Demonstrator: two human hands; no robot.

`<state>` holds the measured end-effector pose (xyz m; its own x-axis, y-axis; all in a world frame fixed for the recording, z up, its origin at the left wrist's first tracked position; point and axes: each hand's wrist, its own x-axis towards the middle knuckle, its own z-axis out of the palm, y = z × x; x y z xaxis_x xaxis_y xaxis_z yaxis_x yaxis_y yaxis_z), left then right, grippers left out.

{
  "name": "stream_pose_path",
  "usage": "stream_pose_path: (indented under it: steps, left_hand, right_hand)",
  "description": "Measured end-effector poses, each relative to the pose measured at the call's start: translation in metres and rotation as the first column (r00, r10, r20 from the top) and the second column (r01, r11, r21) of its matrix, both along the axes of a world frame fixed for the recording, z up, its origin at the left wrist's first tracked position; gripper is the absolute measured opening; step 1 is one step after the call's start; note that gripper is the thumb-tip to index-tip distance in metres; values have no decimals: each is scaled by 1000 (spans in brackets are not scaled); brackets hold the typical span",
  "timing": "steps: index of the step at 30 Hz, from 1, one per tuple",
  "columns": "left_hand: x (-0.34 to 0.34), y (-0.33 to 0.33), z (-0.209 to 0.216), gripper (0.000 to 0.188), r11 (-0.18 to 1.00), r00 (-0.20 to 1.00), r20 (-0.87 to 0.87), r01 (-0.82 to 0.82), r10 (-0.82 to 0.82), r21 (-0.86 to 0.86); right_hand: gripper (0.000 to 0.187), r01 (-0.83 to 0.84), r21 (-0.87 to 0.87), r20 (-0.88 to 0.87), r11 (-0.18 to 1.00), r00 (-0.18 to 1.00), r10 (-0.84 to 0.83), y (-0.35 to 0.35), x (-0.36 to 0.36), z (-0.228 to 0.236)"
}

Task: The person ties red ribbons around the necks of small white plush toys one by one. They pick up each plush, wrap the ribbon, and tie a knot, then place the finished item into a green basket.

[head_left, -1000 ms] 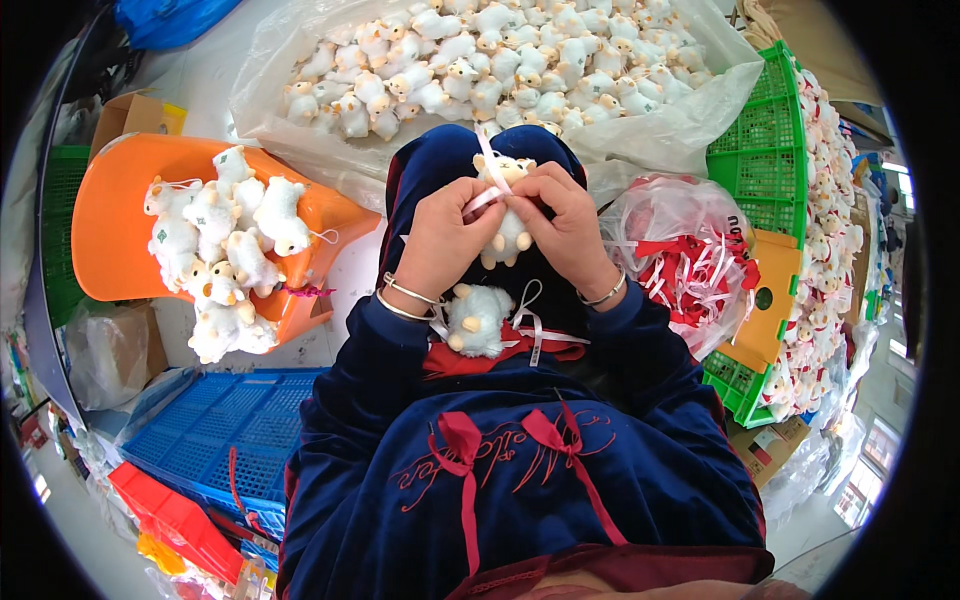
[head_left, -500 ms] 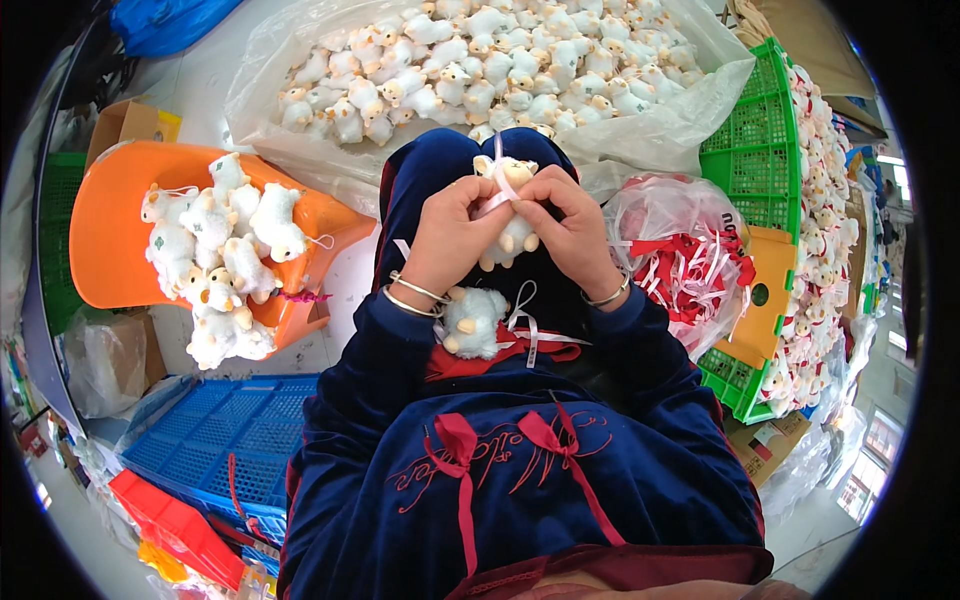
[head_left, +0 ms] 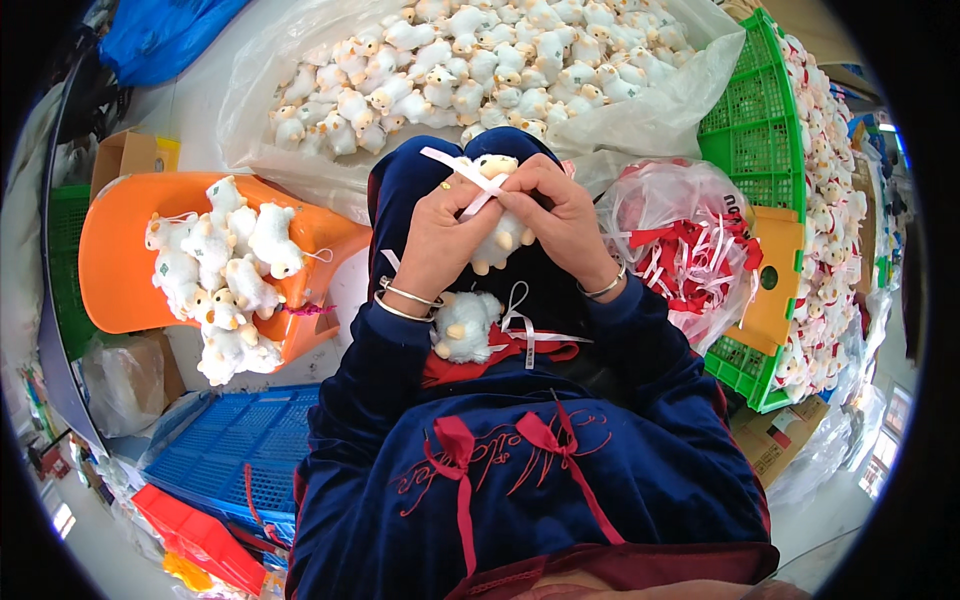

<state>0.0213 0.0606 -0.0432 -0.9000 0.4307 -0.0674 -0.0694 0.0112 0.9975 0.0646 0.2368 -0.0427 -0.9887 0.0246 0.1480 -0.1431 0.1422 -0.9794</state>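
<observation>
Above my knees, a small white plush sheep [head_left: 497, 243] is held upright between my hands. A pale ribbon [head_left: 455, 162] crosses in front of its neck, one end sticking out to the upper left. My left hand [head_left: 452, 225] is closed, pinching the ribbon at the toy's left side. My right hand [head_left: 563, 215] is closed too, its thumb and fingers on the ribbon where it crosses. The fingertips hide part of the toy's head and body. A second plush sheep [head_left: 466, 328] lies in my lap on red cloth [head_left: 445, 371], beside a white ribbon loop [head_left: 518, 318].
A large clear bag [head_left: 640, 125] full of plush sheep lies ahead. On the left, an orange chair [head_left: 115, 250] bears several more. A plastic bag [head_left: 640, 200] with red ribboned pieces [head_left: 690, 265] stands right, beside a green crate [head_left: 755, 130]. A blue crate [head_left: 230, 440] sits lower left.
The ribbon's free end now points up to the left rather than straight up. Both hands have shifted slightly, and the held toy leans a little. The whole view has tilted a bit.
</observation>
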Motion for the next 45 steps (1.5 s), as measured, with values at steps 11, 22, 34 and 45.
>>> stream_pose_path:
  steps: [11, 22, 34, 45]
  left_hand:
    - [5, 6, -5, 17, 974, 954, -283, -147, 95, -170]
    - [3, 4, 8, 10, 966, 882, -469, -162, 49, -203]
    - [-5, 0, -4, 11, 968, 959, -275, -131, 69, -213]
    - [-4, -5, -13, 11, 993, 995, 69, -83, 77, 82]
  right_hand:
    - [15, 1, -72, 79, 997, 997, 4, 4, -4, 7]
    - [11, 132, -355, 306, 926, 952, -18, 8, -12, 4]
    - [7, 25, -128, 64, 991, 998, -17, 3, -6, 24]
    - [9, -287, 181, 20, 941, 957, 289, 16, -5, 22]
